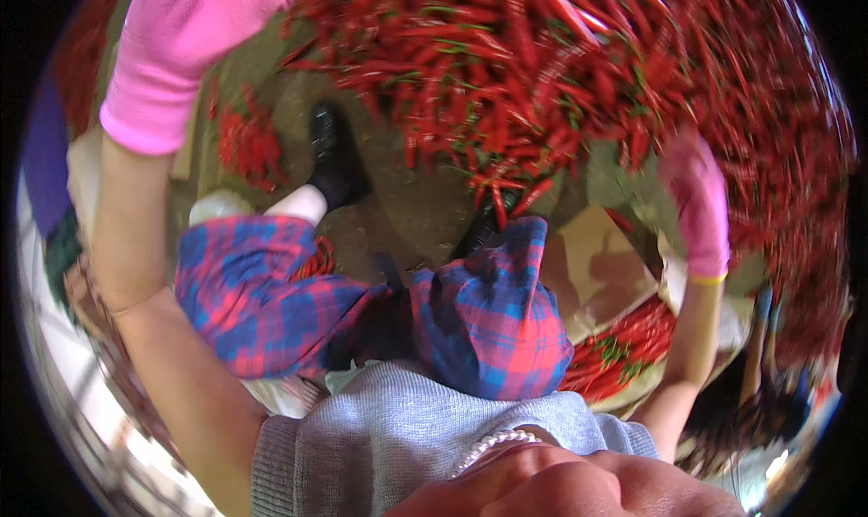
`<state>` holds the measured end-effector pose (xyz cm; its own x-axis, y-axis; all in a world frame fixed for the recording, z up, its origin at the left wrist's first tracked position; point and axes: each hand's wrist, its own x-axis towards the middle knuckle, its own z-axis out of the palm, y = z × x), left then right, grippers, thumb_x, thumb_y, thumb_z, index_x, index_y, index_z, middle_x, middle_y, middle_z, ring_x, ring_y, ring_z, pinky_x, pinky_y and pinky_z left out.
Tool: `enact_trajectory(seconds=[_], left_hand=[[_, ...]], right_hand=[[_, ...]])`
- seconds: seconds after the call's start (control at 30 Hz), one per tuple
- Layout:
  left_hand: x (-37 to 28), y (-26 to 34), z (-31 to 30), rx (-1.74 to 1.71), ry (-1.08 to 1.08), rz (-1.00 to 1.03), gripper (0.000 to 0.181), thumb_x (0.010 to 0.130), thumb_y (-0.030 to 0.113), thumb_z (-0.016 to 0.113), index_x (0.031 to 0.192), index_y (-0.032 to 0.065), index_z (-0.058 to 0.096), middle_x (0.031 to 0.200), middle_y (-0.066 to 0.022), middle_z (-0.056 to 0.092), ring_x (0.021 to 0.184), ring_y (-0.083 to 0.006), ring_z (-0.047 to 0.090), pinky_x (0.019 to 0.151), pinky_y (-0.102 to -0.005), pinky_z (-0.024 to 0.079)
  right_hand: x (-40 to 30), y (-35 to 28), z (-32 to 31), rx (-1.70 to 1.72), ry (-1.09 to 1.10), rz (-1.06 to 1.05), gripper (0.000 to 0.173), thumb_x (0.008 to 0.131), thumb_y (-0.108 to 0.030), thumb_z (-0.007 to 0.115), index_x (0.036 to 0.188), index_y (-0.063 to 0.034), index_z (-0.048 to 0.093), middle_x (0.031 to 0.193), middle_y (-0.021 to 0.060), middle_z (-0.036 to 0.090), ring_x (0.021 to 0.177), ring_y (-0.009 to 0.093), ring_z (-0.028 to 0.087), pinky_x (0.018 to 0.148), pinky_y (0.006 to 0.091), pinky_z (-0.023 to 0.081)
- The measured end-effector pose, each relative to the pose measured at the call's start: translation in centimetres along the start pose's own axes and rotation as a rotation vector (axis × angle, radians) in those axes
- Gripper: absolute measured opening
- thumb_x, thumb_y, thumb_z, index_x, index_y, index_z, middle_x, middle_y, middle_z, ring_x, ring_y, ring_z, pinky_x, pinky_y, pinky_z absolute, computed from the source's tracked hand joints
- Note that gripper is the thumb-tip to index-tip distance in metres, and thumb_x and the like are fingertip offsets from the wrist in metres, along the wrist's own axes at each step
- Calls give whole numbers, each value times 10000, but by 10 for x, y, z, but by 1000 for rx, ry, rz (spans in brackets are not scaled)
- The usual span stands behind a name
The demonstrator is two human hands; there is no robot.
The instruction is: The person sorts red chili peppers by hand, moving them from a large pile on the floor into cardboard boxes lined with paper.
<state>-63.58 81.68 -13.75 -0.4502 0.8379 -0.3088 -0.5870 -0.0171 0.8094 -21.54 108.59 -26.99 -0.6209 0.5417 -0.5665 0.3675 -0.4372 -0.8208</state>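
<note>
A big heap of red chili peppers (488, 62), some with green stems, spreads over the floor before me. My left hand (196, 35), in a pink knit glove, is raised at the upper left, beside the heap's left end. Its fingers run past the picture's top edge, so any grip there is hidden. On the right, my right hand (695, 191), also in a pink glove, is blurred at the heap's near edge. Its fingers are too smeared to tell whether they hold a pepper. Below it, more red peppers (624, 347) lie in a pale sack beside my knee.
A cardboard piece (600, 266) lies between my right knee and the right hand. A small pile of peppers (247, 144) is on the floor at left, near my black shoe (329, 137). My other shoe (485, 228) touches the heap's edge. Another person's legs (756, 354) show at far right.
</note>
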Motion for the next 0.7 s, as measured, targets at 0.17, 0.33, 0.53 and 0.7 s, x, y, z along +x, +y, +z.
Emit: enact_trajectory(seconds=[0.17, 0.33, 0.53, 0.7], left_hand=[[-188, 95, -48, 640, 559, 115, 513, 1041, 311, 482, 1450, 5, 433, 1414, -219, 528, 1279, -377, 545, 1118, -419, 417], [-401, 10, -130, 580, 1026, -24, 541, 1020, 354, 507, 1465, 54, 440, 1409, -116, 544, 1278, -208, 531, 1090, -377, 415], [-521, -111, -181, 512, 1297, -397, 578, 950, 408, 600, 1407, 62, 528, 1314, -58, 624, 1193, -194, 579, 1038, -339, 437], [-488, -164, -245, 1076, 1211, -572, 523, 963, 352, 586, 1356, 9, 549, 1318, -161, 615, 1193, -235, 590, 1042, -334, 437]], right_hand=[[-9, 106, 60, -2, -341, 156, 413, 964, -158, 563, 1352, -20, 520, 1176, 67, 621, 917, 133, 607, 798, 242, 511], [21, 122, 126, -118, -637, 327, 411, 982, -100, 525, 1374, 25, 517, 1267, 126, 614, 1048, 179, 617, 918, 265, 491], [63, 59, 174, -596, -821, 289, 466, 960, -73, 518, 1411, 30, 463, 1272, 97, 621, 1058, 114, 593, 862, 235, 481], [80, 59, 173, -802, -1000, 213, 518, 960, -69, 581, 1443, 32, 426, 1381, 163, 546, 1275, 196, 519, 1077, 313, 408]])
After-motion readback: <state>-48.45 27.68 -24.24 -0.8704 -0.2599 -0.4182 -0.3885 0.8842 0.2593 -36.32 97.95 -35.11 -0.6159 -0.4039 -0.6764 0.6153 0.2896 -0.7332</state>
